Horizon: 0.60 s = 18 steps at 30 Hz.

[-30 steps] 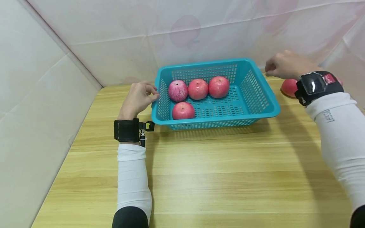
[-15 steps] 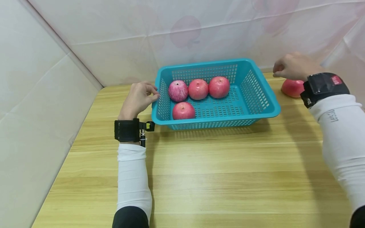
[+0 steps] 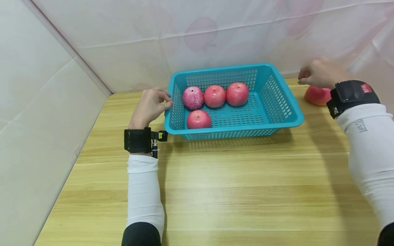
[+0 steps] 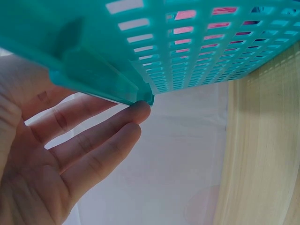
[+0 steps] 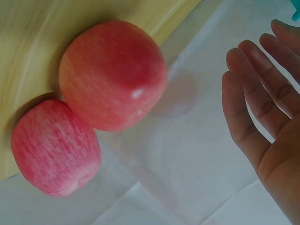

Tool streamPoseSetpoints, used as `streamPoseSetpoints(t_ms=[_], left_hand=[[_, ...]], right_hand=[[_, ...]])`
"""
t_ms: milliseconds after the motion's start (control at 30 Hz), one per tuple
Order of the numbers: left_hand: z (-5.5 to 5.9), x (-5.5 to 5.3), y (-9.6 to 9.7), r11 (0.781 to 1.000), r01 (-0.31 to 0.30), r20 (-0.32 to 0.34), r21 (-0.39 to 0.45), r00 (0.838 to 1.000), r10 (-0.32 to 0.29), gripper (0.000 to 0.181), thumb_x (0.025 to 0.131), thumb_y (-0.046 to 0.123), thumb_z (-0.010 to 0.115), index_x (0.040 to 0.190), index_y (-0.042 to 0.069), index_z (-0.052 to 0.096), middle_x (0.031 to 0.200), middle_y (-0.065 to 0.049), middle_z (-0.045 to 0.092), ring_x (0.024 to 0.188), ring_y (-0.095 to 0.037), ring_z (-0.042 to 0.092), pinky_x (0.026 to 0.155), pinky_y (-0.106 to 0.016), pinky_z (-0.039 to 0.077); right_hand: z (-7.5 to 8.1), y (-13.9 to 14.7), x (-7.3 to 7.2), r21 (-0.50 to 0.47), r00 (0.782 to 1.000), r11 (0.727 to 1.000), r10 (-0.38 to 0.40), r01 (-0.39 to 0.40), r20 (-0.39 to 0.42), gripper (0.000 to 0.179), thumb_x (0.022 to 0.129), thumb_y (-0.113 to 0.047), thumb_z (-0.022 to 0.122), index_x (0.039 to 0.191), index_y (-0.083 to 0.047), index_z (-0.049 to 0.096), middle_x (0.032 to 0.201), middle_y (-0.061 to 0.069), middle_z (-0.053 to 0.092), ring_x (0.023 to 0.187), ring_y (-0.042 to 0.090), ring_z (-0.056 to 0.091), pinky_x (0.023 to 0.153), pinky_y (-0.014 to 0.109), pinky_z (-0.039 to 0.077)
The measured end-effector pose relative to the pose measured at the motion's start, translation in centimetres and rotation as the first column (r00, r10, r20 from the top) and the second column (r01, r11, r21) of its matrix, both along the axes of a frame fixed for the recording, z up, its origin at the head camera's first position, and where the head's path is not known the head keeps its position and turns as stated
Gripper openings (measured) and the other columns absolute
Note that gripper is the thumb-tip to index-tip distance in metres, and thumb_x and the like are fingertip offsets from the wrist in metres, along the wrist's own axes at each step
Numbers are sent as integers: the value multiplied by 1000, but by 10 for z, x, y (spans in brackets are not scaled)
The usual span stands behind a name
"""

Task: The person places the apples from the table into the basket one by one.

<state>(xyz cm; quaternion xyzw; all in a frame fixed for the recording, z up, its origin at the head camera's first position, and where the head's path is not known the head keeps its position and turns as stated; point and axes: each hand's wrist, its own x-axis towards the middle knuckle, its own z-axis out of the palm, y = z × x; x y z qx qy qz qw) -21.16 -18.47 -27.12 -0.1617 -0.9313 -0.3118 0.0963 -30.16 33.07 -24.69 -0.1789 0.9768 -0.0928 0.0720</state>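
Note:
A turquoise mesh plastic basket (image 3: 234, 131) holds several apples: a streaked purplish-pink apple (image 3: 193, 98), two red ones in a row beside it, and a red apple (image 3: 198, 119) nearer the front. At the basket's left end my left hand (image 3: 148, 106) grips the rim; the left wrist view shows its fingers (image 4: 101, 161) against the rim's underside. To the right of the basket, my right hand (image 3: 323, 72) hovers with relaxed fingers and holds nothing. Near it, a red apple (image 5: 112, 75) touches a streaked pink apple (image 5: 56, 147); the latter is hidden in the head view.
The light wooden table (image 3: 215, 191) ends at a pale cloth wall (image 3: 129, 44) behind the basket. Another pale panel (image 3: 40, 102) rises along the left edge. Black straps with cameras sit on both wrists.
My right hand has drawn a little to the right, away from the basket, uncovering more of the red apple. The left hand and basket hold their place.

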Motion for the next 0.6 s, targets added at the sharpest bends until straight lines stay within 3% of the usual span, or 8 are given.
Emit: streamPoseSetpoints(t_ms=[267,500,600], left_hand=[[0,0,0,1000,2,0,7,1000,-2,13,91,0,70,96,-9,77,109,-21,69,107,-33,64,78,-44,58],[0,-1,1,1000,13,-4,5,1000,-13,13,91,-1,70,98,-10,77,109,-20,69,104,-33,65,80,-46,58],[1,-1,0,1000,12,-6,2,1000,-12,13,91,-1,70,98,-10,77,109,-21,69,105,-33,64,80,-46,57]], right_hand=[[-10,14,-4,-25,997,1000,4,-6,-75,22,95,-7,61,104,12,68,109,33,59,101,47,51,82,62,46],[-19,29,-6,-18,995,999,-43,41,-89,23,94,-9,62,103,10,70,103,32,67,93,45,58,70,48,47],[-19,30,-4,-38,995,997,-66,63,-76,25,95,-10,61,105,11,69,107,34,66,95,47,59,71,51,48]])
